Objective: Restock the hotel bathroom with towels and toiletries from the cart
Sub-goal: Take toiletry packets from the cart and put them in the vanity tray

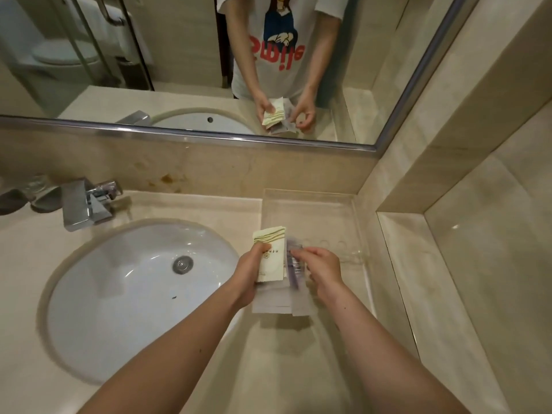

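Clear tray (316, 215) on counter (209, 206); left grip (250, 274) clasps cream sachet stack (270, 258); right grip (325, 268) pinches purple packet (292, 271).

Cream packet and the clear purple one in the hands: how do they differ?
The cream packet is opaque with green wavy stripes; the clear packet is see-through, showing something purple inside. The cream packet lies on top of the stack, under the thumb of the left hand; the clear packet sits at the stack's right side, pinched by the right hand. Both are flat sachets, not yet in the clear tray.
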A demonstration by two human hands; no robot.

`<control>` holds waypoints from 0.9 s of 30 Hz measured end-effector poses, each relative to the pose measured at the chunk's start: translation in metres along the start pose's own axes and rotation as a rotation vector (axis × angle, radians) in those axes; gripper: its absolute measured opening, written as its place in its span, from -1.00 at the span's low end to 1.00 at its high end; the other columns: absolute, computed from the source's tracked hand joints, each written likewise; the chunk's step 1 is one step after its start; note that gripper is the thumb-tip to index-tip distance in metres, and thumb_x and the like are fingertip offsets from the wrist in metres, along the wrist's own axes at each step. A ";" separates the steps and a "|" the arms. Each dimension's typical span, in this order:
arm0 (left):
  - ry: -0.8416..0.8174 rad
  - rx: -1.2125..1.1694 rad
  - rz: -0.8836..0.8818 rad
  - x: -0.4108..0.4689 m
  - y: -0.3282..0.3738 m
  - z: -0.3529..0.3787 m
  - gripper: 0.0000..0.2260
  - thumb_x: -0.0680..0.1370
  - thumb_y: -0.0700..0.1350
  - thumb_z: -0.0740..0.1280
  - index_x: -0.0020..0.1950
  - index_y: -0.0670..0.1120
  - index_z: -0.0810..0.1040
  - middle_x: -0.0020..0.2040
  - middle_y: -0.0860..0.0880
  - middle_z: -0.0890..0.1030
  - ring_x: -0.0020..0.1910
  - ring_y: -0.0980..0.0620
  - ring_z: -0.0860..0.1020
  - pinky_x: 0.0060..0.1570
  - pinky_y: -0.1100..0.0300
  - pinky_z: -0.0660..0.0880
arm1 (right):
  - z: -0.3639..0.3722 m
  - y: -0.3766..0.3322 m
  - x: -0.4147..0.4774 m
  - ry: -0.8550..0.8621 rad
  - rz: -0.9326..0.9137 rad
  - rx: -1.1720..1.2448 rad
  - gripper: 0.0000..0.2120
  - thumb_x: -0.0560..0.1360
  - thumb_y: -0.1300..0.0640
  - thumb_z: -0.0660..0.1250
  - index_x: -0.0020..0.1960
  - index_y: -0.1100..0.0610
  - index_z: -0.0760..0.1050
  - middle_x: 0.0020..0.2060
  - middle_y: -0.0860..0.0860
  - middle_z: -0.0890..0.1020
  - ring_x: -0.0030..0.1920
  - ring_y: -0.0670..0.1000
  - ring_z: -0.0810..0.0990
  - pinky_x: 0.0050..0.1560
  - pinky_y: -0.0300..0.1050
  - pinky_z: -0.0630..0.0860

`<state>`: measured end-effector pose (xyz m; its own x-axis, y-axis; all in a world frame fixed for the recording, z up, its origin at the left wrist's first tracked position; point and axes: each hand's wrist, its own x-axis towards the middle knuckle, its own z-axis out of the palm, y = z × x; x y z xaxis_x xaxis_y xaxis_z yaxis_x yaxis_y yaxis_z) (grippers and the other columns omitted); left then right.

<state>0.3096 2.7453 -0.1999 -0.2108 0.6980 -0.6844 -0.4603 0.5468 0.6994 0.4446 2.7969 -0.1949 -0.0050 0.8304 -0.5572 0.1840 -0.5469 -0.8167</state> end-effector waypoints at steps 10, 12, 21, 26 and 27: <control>0.023 0.013 0.005 0.005 0.014 -0.004 -0.83 0.57 -0.07 0.22 -0.06 -0.09 0.58 -0.24 -0.06 0.63 -0.29 -0.03 0.58 -0.28 0.16 0.51 | 0.008 -0.002 0.005 0.176 -0.144 -0.108 -0.81 0.42 0.32 0.41 -0.14 0.13 0.42 -0.24 0.01 0.51 -0.25 0.00 0.49 -0.25 -0.23 0.43; 0.019 -0.004 0.010 0.005 0.015 -0.004 -0.83 0.56 -0.07 0.22 -0.06 -0.09 0.57 -0.25 -0.05 0.62 -0.30 -0.03 0.58 -0.30 0.17 0.50 | 0.008 -0.002 0.005 0.191 -0.142 -0.116 -0.81 0.42 0.34 0.41 -0.14 0.13 0.42 -0.22 0.01 0.53 -0.22 0.00 0.51 -0.23 -0.23 0.45; -0.024 -0.058 0.050 0.005 0.007 0.006 -0.81 0.57 -0.11 0.20 -0.01 -0.09 0.60 -0.23 -0.05 0.69 -0.25 -0.05 0.63 -0.20 0.12 0.55 | 0.022 0.000 0.002 -0.065 0.069 0.210 -0.85 0.51 0.23 0.33 0.02 0.28 0.60 -0.11 0.15 0.70 -0.12 0.10 0.66 0.02 0.08 0.59; 0.048 0.069 0.168 0.004 0.003 0.011 -0.82 0.57 -0.17 0.18 -0.05 -0.09 0.59 -0.22 -0.04 0.66 -0.31 0.05 0.62 -0.34 0.22 0.53 | 0.020 0.001 0.002 -0.060 0.093 0.205 -0.88 0.51 0.24 0.28 -0.16 0.22 0.55 -0.26 0.10 0.63 -0.27 0.02 0.57 -0.27 -0.13 0.48; 0.053 0.099 0.202 0.005 0.003 0.012 -0.82 0.56 -0.17 0.19 -0.04 -0.10 0.59 -0.20 -0.04 0.65 -0.30 0.06 0.61 -0.33 0.23 0.53 | 0.018 0.004 0.007 -0.023 0.115 0.234 -0.86 0.52 0.27 0.24 -0.20 0.17 0.48 -0.30 0.07 0.54 -0.31 0.00 0.50 -0.32 -0.15 0.43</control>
<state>0.3172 2.7554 -0.1987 -0.3363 0.7740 -0.5364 -0.3175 0.4431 0.8384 0.4278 2.7988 -0.2046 -0.0206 0.7603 -0.6493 -0.0479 -0.6494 -0.7589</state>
